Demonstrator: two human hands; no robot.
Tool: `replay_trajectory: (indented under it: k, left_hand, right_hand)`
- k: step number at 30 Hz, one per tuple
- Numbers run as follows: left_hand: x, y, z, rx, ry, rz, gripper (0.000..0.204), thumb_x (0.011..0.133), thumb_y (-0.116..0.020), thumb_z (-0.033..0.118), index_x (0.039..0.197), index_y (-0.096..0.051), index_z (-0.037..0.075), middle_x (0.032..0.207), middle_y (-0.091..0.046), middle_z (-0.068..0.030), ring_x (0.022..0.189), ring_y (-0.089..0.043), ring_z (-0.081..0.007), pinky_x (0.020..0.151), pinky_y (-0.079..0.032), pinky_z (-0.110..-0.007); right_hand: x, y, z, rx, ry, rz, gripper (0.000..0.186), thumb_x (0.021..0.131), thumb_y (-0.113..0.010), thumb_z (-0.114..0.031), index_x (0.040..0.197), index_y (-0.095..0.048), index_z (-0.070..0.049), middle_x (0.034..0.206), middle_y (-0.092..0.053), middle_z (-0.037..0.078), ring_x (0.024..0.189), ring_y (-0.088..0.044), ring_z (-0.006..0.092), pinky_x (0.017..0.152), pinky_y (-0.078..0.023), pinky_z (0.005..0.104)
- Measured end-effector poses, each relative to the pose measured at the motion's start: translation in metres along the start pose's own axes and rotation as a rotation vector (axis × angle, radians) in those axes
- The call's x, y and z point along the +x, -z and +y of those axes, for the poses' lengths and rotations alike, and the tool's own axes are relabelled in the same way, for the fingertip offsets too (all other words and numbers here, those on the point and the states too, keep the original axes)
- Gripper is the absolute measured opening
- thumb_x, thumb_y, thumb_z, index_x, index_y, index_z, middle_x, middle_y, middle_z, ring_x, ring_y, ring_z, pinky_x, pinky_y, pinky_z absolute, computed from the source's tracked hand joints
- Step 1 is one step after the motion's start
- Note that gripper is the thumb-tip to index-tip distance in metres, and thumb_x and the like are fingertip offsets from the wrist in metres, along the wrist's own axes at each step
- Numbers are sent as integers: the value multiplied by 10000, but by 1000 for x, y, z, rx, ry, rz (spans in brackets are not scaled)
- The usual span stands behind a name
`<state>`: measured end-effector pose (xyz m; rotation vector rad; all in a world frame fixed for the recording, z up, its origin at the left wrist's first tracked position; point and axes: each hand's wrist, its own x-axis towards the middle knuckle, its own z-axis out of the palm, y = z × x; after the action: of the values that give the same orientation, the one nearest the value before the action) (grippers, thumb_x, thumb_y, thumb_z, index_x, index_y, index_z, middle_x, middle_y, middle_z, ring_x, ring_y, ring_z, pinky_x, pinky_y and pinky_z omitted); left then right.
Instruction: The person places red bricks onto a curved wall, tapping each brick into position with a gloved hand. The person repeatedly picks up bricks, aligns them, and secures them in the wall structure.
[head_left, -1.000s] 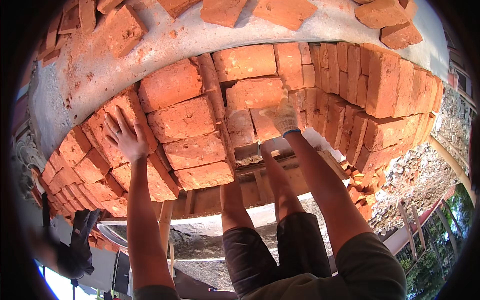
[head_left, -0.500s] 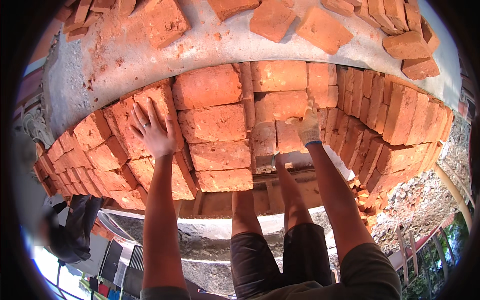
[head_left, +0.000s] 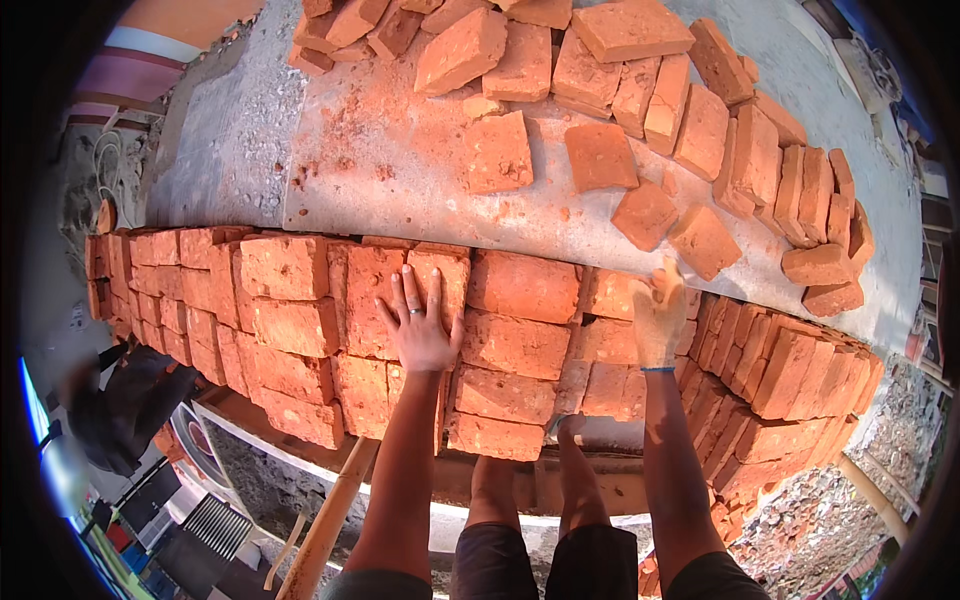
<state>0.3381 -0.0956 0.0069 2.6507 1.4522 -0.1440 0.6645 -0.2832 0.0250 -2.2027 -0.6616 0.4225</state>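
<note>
My bare left hand [head_left: 422, 335], a ring on one finger, lies flat with spread fingers on an upright brick [head_left: 375, 300] and its neighbour in the stacked orange-red brick wall. My right hand [head_left: 657, 318], in a pale glove with a blue cuff edge, is over the far edge of the stack. Its forefinger stretches forward and the other fingers are partly bent; no brick shows in it. Just beyond its fingertips lie a loose brick [head_left: 705, 243] and another loose brick [head_left: 644, 214] on the grey slab. Flat-laid bricks [head_left: 515, 345] fill the stack between my hands.
A heap of loose bricks [head_left: 700, 130] spreads over the grey concrete slab [head_left: 350, 200] beyond the stack. On-edge bricks [head_left: 790, 360] continue the stack at right. A bamboo pole [head_left: 330, 520] leans below it at left. Rubble [head_left: 800, 500] lies at lower right; a dark-clothed person [head_left: 130, 410] is at left.
The view has shifted, bringing more of the loose brick heap into sight. My right hand has moved forward from the stack's face to its far edge. My left hand still rests on bricks.
</note>
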Motion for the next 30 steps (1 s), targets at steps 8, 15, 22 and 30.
replay_trajectory:
  k: [8, 15, 22, 30]
  left_hand:
    - [3, 8, -1, -68, 38, -105, 798, 1003, -475, 577, 1709, -259, 273, 1781, -106, -192, 1643, -76, -409, 1258, -14, -720]
    - [4, 7, -3, -113, 23, -36, 761, 1014, -477, 562, 1692, -309, 260, 1773, -117, -212, 1636, -92, -425, 1252, -7, -725]
    - [3, -4, -2, -61, 6, -31, 776, 1031, -398, 611, 1713, -229, 282, 1782, -76, -202, 1644, -59, -418, 1252, 21, -725]
    - [3, -3, 0, 75, 3, -34, 780, 1036, -382, 578, 1724, -190, 266, 1785, -47, -211, 1650, -18, -408, 1273, 15, -678]
  right_hand:
    - [247, -170, -269, 182, -213, -361, 954, 895, -701, -675, 1423, -583, 110, 1311, -661, 198, 1035, -703, 313, 910, -583, 429]
    - [225, -274, -288, -352, 257, 56, 727, 921, -699, -625, 1219, -707, 38, 1126, -730, 161, 1047, -695, 273, 860, -580, 438]
    - [212, -225, -277, 341, 104, 59, 579, 962, -649, -467, 1212, -674, 55, 1096, -734, 238, 1059, -705, 324, 924, -552, 432]
    - [134, -84, -173, 582, 56, -110, 674, 972, -655, -507, 1367, -620, 37, 1291, -695, 224, 1194, -641, 351, 989, -517, 449]
